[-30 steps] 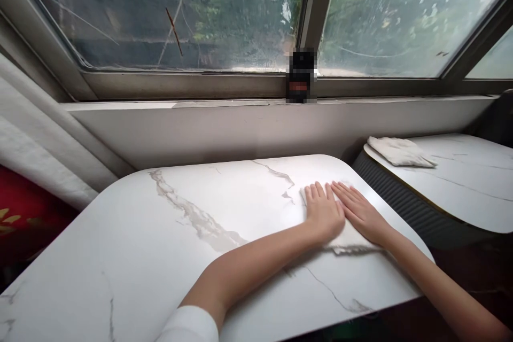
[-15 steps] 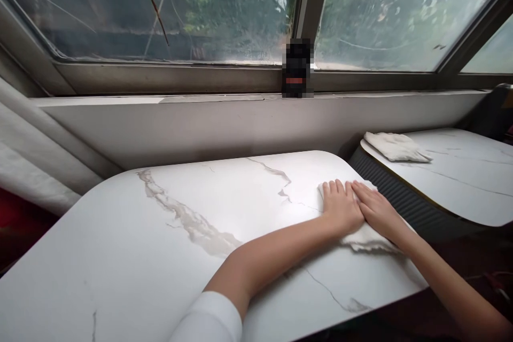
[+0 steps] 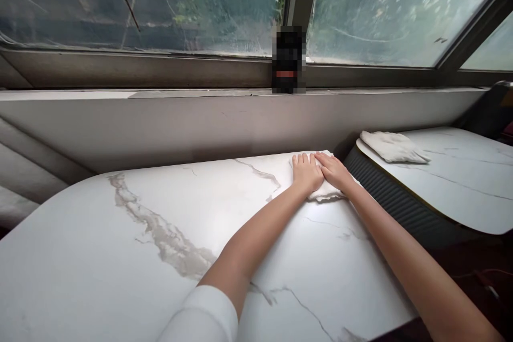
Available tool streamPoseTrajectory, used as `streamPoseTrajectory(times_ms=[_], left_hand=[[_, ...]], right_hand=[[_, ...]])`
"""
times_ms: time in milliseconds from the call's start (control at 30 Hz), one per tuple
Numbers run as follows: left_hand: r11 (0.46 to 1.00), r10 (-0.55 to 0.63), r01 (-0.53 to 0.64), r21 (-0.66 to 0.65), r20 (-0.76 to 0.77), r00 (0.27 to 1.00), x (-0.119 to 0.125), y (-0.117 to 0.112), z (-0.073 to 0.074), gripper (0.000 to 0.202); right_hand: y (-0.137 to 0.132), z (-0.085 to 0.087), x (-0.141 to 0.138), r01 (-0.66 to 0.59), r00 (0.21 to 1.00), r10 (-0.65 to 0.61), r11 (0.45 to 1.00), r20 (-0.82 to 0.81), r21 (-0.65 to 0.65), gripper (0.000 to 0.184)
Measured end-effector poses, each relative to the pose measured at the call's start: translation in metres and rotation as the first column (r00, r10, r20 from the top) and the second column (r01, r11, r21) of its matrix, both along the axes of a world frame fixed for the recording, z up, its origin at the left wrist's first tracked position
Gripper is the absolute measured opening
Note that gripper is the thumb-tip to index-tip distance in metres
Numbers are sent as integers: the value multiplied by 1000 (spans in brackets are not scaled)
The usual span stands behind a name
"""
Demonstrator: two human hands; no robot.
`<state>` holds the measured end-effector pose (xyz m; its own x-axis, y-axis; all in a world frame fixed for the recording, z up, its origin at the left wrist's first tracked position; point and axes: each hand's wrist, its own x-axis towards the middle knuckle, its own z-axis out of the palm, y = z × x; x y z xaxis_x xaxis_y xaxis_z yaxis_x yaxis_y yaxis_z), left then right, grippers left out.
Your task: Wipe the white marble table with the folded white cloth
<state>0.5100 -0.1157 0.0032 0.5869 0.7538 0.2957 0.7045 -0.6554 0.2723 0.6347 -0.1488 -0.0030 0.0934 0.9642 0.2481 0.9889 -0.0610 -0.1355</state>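
Note:
A white cloth (image 3: 327, 192) lies spread on the far right corner of a white marble-patterned table (image 3: 100, 251). My left hand (image 3: 307, 173) presses flat on it, fingers stretched toward the far edge. Right beside it, touching, my right hand (image 3: 335, 172) also lies flat on the cloth with its fingers extended. Both palms hide much of the cloth; its ruffled near edge shows below the hands.
To the right stands a second marble-patterned table (image 3: 473, 176) with a folded white cloth (image 3: 395, 147) on it. A dark ribbed surface (image 3: 385, 197) fills the gap between the tables. Behind runs a window ledge (image 3: 192, 94) bearing a blurred black object (image 3: 288, 61).
Both hands have slid the cloth away from me and slightly left, up to the table's far right corner. The view has shifted a little to the right.

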Motion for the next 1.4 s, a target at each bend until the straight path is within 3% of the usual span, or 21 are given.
streamPoseTrajectory(times_ms=[167, 300, 367, 500, 667, 767, 867, 1033, 1233, 1300, 1400], left_hand=[[997, -71, 70, 36, 6, 997, -3, -21, -5, 49], [981, -185, 185, 51, 0, 983, -18, -63, -4, 49], [966, -253, 253, 48, -18, 967, -32, -91, -2, 51], [929, -367, 370, 19, -88, 926, -68, -143, 5, 56], [902, -424, 431, 25, -141, 895, -111, -170, 9, 59], [908, -401, 415, 58, -170, 900, -126, -163, 10, 58], [931, -353, 363, 37, -166, 921, -129, -143, 10, 56], [978, -191, 181, -104, -91, 977, -116, -79, 6, 54], [999, -29, 28, -40, -32, 999, -106, 13, 0, 50], [999, -6, 5, -36, -34, 999, -106, 32, -1, 49], [999, 26, -27, -29, -26, 999, -107, 42, -1, 49]], right_hand=[[-38, 2, -10, 49, 999, -49, 998, 23, -32, 54], [-96, -4, -24, 114, 990, -116, 993, 80, 22, 54], [-132, -8, -34, 82, 989, -84, 996, 119, 26, 54], [-198, -5, -59, -93, 976, 92, 996, 195, -1, 56], [-230, 5, -98, -153, 964, 140, 987, 224, 41, 61], [-221, 6, -108, -157, 972, 154, 988, 175, 3, 61], [-192, 2, -108, -136, 983, 138, 990, 117, -29, 57], [-108, 0, -104, -92, 992, 99, 992, 81, -88, 54], [-1, 5, -106, -100, 991, 106, 992, 86, -72, 53], [20, 5, -107, -98, 991, 103, 993, 81, -69, 53], [33, 5, -106, -114, 991, 119, 991, 64, -67, 53]])
